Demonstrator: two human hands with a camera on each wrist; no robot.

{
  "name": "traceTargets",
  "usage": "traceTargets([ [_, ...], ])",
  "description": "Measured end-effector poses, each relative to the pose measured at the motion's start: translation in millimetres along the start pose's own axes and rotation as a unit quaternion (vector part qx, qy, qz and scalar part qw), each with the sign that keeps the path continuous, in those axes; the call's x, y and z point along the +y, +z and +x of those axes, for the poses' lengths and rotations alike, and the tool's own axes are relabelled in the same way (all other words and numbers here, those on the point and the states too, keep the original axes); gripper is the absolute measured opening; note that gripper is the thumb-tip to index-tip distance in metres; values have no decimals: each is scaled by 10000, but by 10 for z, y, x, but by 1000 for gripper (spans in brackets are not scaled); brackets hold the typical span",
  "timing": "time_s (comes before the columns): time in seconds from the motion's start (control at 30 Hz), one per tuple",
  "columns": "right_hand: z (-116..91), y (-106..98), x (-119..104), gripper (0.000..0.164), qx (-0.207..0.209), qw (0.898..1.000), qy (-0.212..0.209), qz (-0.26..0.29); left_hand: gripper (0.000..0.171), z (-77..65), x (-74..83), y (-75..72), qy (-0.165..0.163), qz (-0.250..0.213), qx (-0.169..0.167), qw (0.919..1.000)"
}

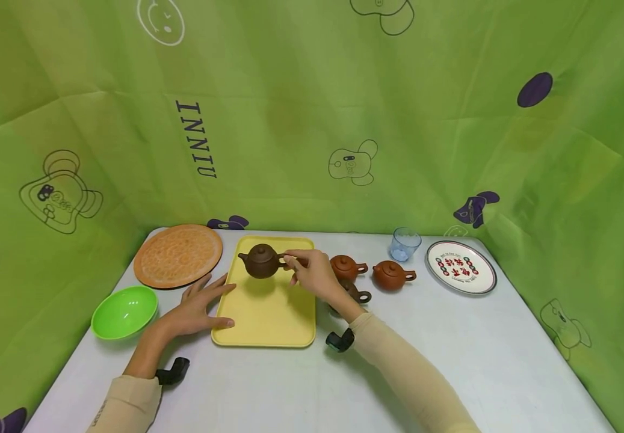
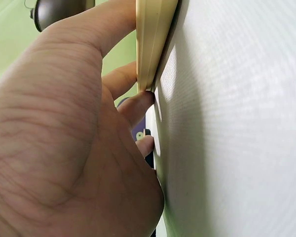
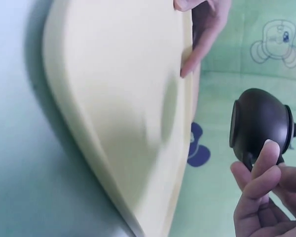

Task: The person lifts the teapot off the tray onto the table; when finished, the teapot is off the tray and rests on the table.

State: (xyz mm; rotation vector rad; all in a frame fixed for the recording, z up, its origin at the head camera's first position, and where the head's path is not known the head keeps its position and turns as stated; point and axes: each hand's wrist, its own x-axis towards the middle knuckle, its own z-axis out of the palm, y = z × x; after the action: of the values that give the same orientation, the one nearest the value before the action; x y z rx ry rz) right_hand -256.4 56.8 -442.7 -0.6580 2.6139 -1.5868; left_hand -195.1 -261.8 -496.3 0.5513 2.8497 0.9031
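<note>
A dark brown teapot (image 1: 261, 261) hangs above the yellow tray (image 1: 268, 328), its spout to the left. My right hand (image 1: 314, 273) pinches it by the handle between thumb and fingers. In the right wrist view, the teapot (image 3: 260, 121) stands apart from the tray surface, over which its shadow falls. My left hand (image 1: 198, 310) rests at the tray's left edge with fingers spread, some of them reaching over the rim. From the left wrist, the tray's side wall (image 2: 150, 44) shows against those fingers (image 2: 121, 81).
Two reddish-brown teapots (image 1: 346, 268) (image 1: 392, 275) and another dark teapot (image 1: 352, 291), partly behind my right wrist, stand right of the tray. Behind are a blue glass (image 1: 404, 244) and a patterned plate (image 1: 460, 267). A green bowl (image 1: 125, 313) and a round orange board (image 1: 179, 256) lie left.
</note>
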Motion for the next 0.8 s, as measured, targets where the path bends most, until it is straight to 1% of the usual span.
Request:
traceTargets([
  [0.2,-142,-213,-21,35,121,9999,-17,36,87,7,-12,6,-34,54,-19,10000],
  [0.37,-250,-395,27,33,284,9996,-4,35,87,17,-17,4,-37,72,-27,10000],
  [0.57,-396,-624,88,29,507,9987,-21,61,88,6,-20,-4,-123,68,-46,9999],
  [0.8,-574,-826,144,33,880,9959,180,-111,87,0,-15,-3,-94,22,-57,9999],
])
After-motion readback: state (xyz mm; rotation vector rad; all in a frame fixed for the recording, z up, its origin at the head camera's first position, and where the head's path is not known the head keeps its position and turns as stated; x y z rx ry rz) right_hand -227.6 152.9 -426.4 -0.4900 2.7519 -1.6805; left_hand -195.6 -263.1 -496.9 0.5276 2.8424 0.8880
